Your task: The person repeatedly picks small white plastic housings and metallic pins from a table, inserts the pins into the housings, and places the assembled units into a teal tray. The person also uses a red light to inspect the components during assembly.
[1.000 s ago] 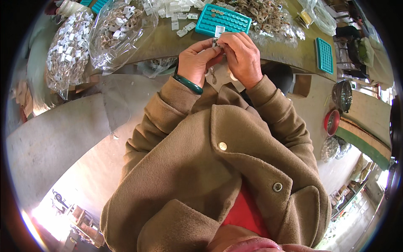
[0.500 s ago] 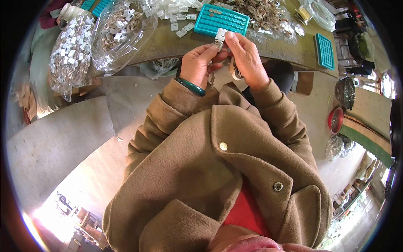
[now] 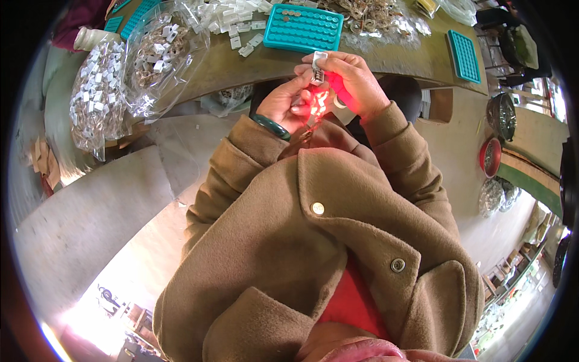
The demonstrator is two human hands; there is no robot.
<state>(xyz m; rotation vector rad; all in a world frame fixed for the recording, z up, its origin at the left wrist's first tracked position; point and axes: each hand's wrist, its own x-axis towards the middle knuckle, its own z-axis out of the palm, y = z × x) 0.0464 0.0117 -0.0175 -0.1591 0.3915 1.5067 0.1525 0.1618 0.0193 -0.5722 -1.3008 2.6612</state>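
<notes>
Between both hands is a small white battery box [image 3: 318, 71] with a bundle of thin wire string lights [image 3: 318, 108] hanging from it, glowing red. My left hand [image 3: 282, 104], with a dark green bangle at its wrist, has its fingers closed around the lower end of the box and the wire. Thumb and fingers of my right hand [image 3: 360, 85] pinch the upper end of the box, and red light falls on this palm. Just beyond the hands on the table lies a teal tray [image 3: 301, 41] of round pockets, a few holding coin cells.
Loose white plastic pieces [image 3: 241, 27] lie left of the tray, tangled wire bundles [image 3: 371, 15] to its right. At the left stand clear bags [image 3: 99, 99] of white boxes with wires. Another teal tray [image 3: 464, 57] sits near the table's right end. A red basin [image 3: 490, 157] is on the floor.
The string lights, unlit before, now glow red. Both hands have shifted slightly, and the right hand's fingers have come round over the box.
</notes>
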